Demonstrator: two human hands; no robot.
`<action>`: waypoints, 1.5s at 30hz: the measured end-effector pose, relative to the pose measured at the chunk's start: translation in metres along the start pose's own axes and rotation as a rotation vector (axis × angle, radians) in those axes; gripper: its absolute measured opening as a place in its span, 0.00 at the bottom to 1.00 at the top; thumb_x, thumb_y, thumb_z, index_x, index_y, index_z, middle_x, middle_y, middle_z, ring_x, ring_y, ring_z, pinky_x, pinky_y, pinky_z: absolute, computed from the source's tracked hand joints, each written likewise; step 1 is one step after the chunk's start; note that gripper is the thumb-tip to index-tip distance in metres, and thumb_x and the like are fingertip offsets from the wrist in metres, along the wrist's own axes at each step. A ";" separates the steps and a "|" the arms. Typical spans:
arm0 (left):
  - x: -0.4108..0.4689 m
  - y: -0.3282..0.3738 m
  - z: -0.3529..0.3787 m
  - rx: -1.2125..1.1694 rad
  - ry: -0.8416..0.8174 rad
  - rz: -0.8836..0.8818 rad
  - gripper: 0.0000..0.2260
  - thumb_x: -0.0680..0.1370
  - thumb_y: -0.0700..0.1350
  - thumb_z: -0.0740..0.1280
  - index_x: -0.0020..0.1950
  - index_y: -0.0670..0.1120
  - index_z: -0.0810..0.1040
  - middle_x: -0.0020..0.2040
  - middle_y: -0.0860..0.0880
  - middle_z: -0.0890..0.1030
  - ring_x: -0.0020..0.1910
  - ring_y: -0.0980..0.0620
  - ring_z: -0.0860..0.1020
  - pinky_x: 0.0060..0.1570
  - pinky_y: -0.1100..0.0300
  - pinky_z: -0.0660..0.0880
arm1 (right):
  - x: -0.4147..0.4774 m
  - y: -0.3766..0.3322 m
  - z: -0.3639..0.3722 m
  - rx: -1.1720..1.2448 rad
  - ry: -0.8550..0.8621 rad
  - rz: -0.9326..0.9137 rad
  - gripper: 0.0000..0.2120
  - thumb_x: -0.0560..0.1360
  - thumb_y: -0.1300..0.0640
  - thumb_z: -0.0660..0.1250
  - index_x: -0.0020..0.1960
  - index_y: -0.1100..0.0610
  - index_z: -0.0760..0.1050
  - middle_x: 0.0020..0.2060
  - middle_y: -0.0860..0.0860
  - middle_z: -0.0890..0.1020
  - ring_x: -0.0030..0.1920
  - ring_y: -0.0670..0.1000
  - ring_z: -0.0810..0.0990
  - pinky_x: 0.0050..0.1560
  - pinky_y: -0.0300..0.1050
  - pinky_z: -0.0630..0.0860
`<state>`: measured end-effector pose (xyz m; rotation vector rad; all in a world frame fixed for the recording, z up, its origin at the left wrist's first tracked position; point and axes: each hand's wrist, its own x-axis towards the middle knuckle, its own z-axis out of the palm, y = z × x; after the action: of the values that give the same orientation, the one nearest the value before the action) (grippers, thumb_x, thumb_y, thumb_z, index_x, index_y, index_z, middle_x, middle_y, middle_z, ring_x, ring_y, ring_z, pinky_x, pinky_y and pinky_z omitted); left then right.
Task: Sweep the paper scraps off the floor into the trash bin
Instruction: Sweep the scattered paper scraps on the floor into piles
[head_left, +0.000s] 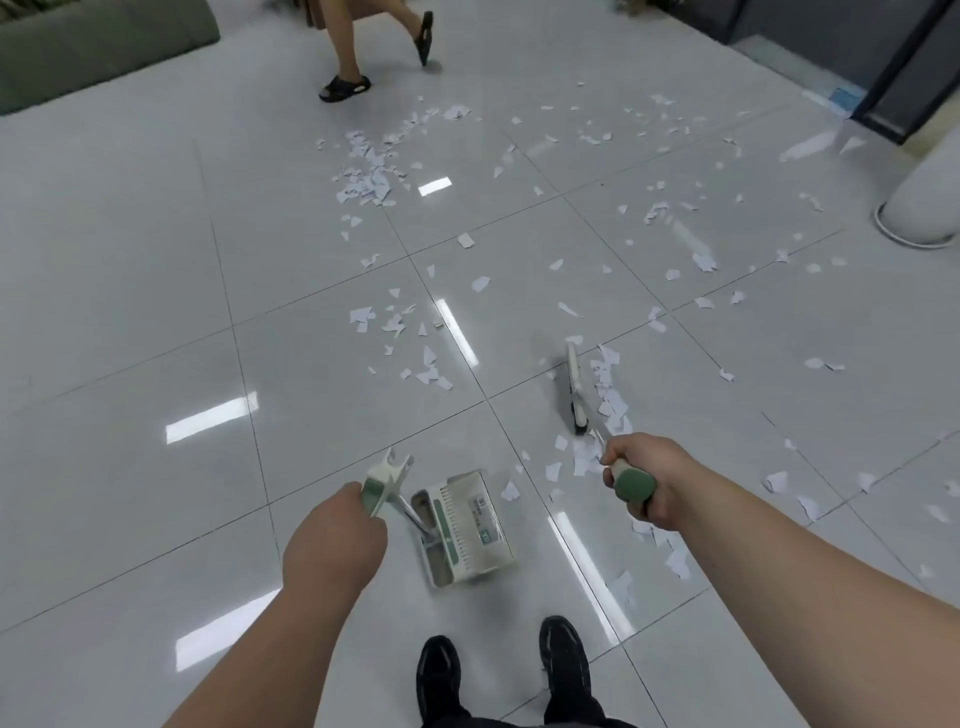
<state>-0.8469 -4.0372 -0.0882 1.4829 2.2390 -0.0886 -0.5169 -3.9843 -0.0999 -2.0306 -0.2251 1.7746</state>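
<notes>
Green sofa (98, 47) top left, white column (919, 202) right (2 sandalled feet (345, 88) between)

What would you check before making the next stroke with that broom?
1. Right hand grips the broom handle: ok.
2. Left hand grips the dustpan handle: ok.
3. Broom head down on the floor beside a line of scraps: ok.
4. Dustpan mouth turned toward those scraps: cannot tell.
5. Passer-by well away from the broom: ok.
6. Trash bin located: cannot tell, none plainly in view.
</notes>
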 end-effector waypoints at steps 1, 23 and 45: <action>0.004 -0.002 -0.002 0.007 -0.013 0.019 0.06 0.76 0.41 0.59 0.49 0.49 0.74 0.39 0.51 0.78 0.36 0.51 0.76 0.33 0.58 0.69 | -0.006 0.003 0.001 0.000 0.005 -0.007 0.12 0.69 0.63 0.66 0.51 0.54 0.75 0.30 0.54 0.79 0.21 0.49 0.72 0.26 0.35 0.62; 0.048 -0.080 -0.031 0.149 -0.188 0.294 0.04 0.74 0.40 0.60 0.43 0.48 0.72 0.38 0.49 0.78 0.36 0.50 0.77 0.35 0.58 0.72 | -0.082 0.077 0.065 0.048 0.016 0.229 0.25 0.56 0.62 0.67 0.53 0.57 0.73 0.30 0.52 0.78 0.20 0.48 0.70 0.19 0.32 0.62; 0.038 0.014 -0.012 0.197 -0.213 0.643 0.03 0.75 0.40 0.59 0.44 0.48 0.71 0.40 0.50 0.77 0.39 0.48 0.76 0.35 0.58 0.69 | -0.125 0.167 -0.007 0.275 0.546 0.068 0.09 0.69 0.65 0.67 0.49 0.59 0.75 0.40 0.60 0.82 0.32 0.54 0.77 0.33 0.38 0.67</action>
<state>-0.8503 -3.9954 -0.0898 2.1148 1.5373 -0.2542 -0.5570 -4.1849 -0.0569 -2.2339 0.2426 1.1420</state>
